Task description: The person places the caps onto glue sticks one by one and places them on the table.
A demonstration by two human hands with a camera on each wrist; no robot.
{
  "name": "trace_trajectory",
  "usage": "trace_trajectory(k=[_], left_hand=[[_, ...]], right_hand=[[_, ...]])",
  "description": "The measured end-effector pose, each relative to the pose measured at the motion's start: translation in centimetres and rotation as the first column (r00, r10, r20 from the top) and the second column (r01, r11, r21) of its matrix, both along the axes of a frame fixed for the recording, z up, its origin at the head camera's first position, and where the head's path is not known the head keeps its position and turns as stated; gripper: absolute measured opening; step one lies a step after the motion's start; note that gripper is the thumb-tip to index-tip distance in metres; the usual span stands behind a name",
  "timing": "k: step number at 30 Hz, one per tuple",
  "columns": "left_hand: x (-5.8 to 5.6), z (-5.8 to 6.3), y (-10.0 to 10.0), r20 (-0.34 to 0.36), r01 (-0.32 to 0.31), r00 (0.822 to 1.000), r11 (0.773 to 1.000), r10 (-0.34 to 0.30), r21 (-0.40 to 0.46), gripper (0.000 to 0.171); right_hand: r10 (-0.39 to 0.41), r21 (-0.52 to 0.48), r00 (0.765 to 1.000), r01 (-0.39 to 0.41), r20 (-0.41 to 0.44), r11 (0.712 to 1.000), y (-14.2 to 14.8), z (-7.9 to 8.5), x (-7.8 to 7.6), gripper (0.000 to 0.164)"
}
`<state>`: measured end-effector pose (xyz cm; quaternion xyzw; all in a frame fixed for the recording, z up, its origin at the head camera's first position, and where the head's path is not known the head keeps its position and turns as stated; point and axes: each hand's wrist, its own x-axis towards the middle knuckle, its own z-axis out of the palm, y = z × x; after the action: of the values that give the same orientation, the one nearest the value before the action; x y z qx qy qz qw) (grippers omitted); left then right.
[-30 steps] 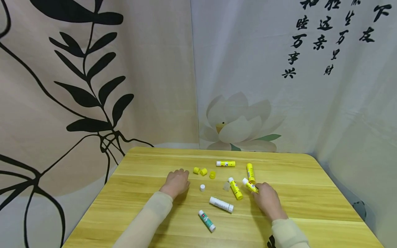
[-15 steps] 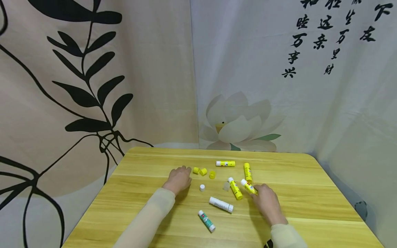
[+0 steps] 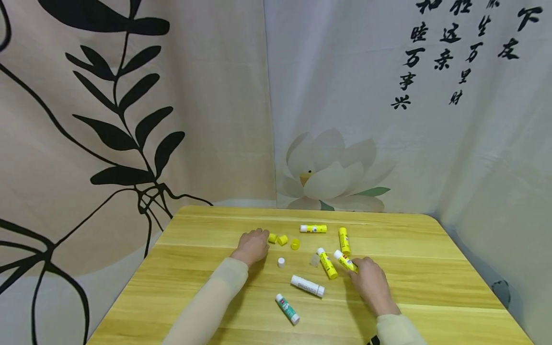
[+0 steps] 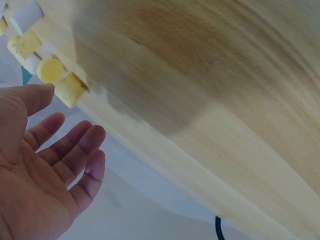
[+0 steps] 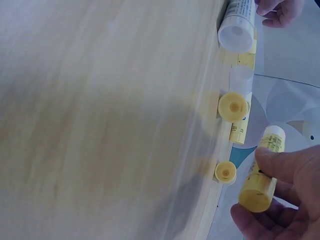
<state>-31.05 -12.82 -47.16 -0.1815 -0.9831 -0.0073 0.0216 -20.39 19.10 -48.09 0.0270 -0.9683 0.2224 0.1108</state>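
Note:
My right hand (image 3: 372, 286) grips a yellow glue stick (image 3: 345, 261) with a white end, thumb on one side and fingers on the other. In the right wrist view this glue stick (image 5: 263, 172) is tilted, its yellow base towards the camera. Two more yellow glue sticks, one farther back (image 3: 344, 241) and one to the left (image 3: 327, 263), lie near that hand. My left hand (image 3: 252, 246) is beside the small yellow caps (image 3: 273, 238). The left wrist view shows its fingers loosely bent with nothing held, the thumb tip close to a yellow cap (image 4: 71, 90).
A third loose yellow glue stick (image 3: 313, 229) lies at the back. A white cap (image 3: 281, 262) and a translucent cap (image 3: 315, 260) are mid-table. Nearer the front lie a white glue stick (image 3: 307, 286) and a teal one (image 3: 287, 309). Printed curtains hang behind the table (image 3: 431, 287).
My left hand has moved slightly right and away from me, closer to the yellow caps. The gripped glue stick and the yellow one behind it have shifted a little left.

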Motion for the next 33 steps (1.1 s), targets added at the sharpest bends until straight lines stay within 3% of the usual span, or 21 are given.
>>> trace_trajectory(k=[8, 19, 25, 33], left_hand=[[-0.9, -0.2, 0.6, -0.028, 0.024, 0.999, 0.999, -0.023, 0.042, 0.020], [-2.6, -0.9, 1.5, 0.021, 0.007, 1.000, 0.999, -0.008, 0.033, 0.025], [-2.9, -0.9, 1.6, 0.030, 0.022, 0.999, 0.999, -0.024, 0.049, 0.033], [-3.0, -1.2, 1.7, 0.014, 0.059, 0.998, 0.997, -0.060, 0.055, 0.031]], right_hand=[[-0.006, -0.001, 1.000, 0.006, -0.008, 1.000, 0.0, 0.1, 0.1, 0.033], [-0.007, -0.004, 1.000, 0.007, -0.018, 1.000, -0.1, 0.2, 0.3, 0.034], [-0.010, -0.002, 1.000, 0.010, -0.010, 1.000, -0.2, 0.5, 0.4, 0.037], [-0.014, -0.009, 1.000, 0.014, -0.014, 1.000, -0.2, 0.5, 0.6, 0.035]])
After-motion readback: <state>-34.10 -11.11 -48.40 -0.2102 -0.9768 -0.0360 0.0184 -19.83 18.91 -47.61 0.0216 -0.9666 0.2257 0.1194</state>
